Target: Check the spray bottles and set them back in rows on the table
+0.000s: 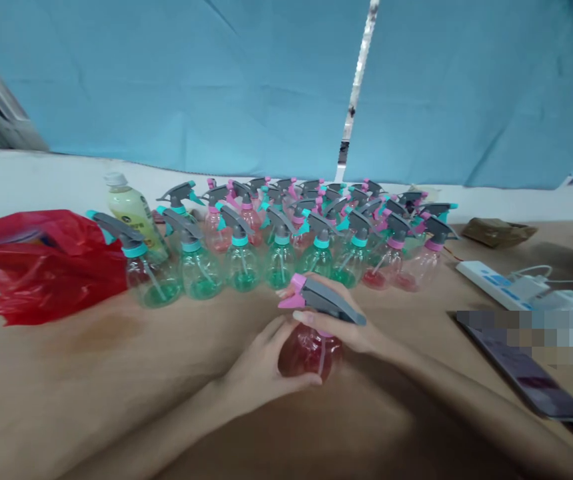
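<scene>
Farthest left of the left grip, a crumpled red plastic bag (56, 273) lies on the wooden counter (41, 393). Just right of it, beyond the left grip and to its left, a pale green drink bottle (134, 210) with a white cap stands tilted in view. A front row of spray bottles spreads across the counter beyond both grips: six green-tinted bottles (241, 270) with teal collars, then, past the right grip, two pink-tinted bottles (419, 267) with pink collars. More grey trigger heads crowd behind them.

Nearest the wearer, the left grip (261, 360) is curled around the body of a pink spray bottle (309, 357), thumb on the near side. The bottle sits between the two grips, its pink nozzle pointing left. The right grip (354, 333) is closed about its neck, under the grey trigger head (329, 300).

Right of the right grip lie a folded brown packet (499, 232), a white power strip (489, 280) with plugged-in chargers, and, nearer, a dark flat-screened device (526, 373), partly pixelated.
</scene>
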Demonstrator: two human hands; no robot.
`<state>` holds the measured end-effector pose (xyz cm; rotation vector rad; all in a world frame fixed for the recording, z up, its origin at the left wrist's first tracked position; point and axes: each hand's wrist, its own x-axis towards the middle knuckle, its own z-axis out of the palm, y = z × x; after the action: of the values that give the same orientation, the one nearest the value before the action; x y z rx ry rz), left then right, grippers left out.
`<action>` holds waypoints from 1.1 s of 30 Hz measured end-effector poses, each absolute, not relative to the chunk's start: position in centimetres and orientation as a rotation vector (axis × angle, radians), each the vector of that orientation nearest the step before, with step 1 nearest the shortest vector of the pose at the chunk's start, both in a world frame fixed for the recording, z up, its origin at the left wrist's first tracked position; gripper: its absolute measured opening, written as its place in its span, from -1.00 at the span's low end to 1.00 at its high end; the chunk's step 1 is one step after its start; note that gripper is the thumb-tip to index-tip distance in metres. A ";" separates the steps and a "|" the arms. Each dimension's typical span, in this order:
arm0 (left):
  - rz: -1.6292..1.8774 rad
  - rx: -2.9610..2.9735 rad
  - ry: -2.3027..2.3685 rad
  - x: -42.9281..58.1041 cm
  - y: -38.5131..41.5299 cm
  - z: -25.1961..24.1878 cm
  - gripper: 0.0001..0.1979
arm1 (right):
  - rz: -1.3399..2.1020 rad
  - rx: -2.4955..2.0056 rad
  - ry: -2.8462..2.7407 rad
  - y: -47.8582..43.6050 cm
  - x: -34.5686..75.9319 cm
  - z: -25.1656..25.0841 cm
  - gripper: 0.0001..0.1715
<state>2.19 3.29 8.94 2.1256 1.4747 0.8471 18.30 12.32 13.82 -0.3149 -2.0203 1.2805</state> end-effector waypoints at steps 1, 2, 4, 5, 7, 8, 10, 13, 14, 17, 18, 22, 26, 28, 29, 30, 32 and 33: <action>0.833 2.152 1.489 2.0 3.3 8.6 -0.24 | 1.257 -0.298 -2.013 12.3 18.1 13.8 -0.70; 0.809 2.185 1.505 1.8 3.4 8.2 -0.19 | 1.234 -0.280 -2.015 12.4 17.9 13.8 -0.74; 0.731 2.266 1.547 1.3 3.5 7.5 -0.13 | 1.184 -0.271 -2.046 12.7 17.8 13.8 -0.77; 0.683 2.307 1.574 1.0 3.6 7.1 -0.12 | 1.156 -0.284 -2.069 12.9 17.9 13.8 -0.77; 0.585 2.375 1.644 0.7 3.7 6.5 -0.15 | 1.101 -0.319 -2.089 13.5 18.1 13.7 -0.75; 0.544 2.400 1.678 0.5 3.8 6.3 -0.18 | 1.082 -0.342 -2.089 13.8 18.3 13.5 -0.74; 0.489 2.436 1.733 0.4 3.8 6.0 -0.21 | 1.061 -0.395 -2.083 14.5 18.5 13.1 -0.73; 0.460 2.475 1.813 0.5 3.9 5.7 -0.22 | 1.073 -0.477 -2.055 15.3 18.8 12.7 -0.71; 0.459 2.482 1.844 0.5 3.9 5.7 -0.20 | 1.088 -0.491 -2.042 15.4 18.8 12.6 -0.69; 0.473 2.495 1.910 0.5 3.9 5.5 -0.16 | 1.124 -0.470 -2.028 15.6 18.9 13.1 -0.72; 0.474 2.496 1.925 0.5 3.9 5.5 -0.15 | 1.120 -0.455 -2.027 15.6 18.9 13.3 -0.74; 0.438 2.492 1.966 0.6 3.9 5.5 -0.15 | 1.080 -0.379 -1.994 15.9 18.8 13.6 -0.82; 0.422 2.516 1.969 0.6 3.8 5.6 -0.14 | 1.036 -0.391 -1.987 16.3 18.8 13.2 -0.83; 0.402 2.526 1.968 0.5 3.9 5.6 -0.13 | 1.023 -0.404 -1.992 16.4 18.8 13.1 -0.82; 0.393 2.531 1.968 0.5 3.9 5.7 -0.13 | 1.023 -0.407 -1.995 16.4 18.8 13.1 -0.81; 0.385 2.536 1.965 0.5 3.9 5.7 -0.14 | 1.027 -0.411 -1.995 16.5 18.8 13.1 -0.79; 0.376 2.548 1.959 0.5 3.9 5.7 -0.14 | 1.035 -0.427 -1.982 16.5 18.7 13.0 -0.76; 0.375 2.552 1.956 0.5 3.9 5.7 -0.13 | 1.041 -0.432 -1.975 16.6 18.7 13.0 -0.75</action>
<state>0.49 3.93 5.75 2.5523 1.9559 0.3745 18.71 16.58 12.96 -0.4316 -1.9753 1.0412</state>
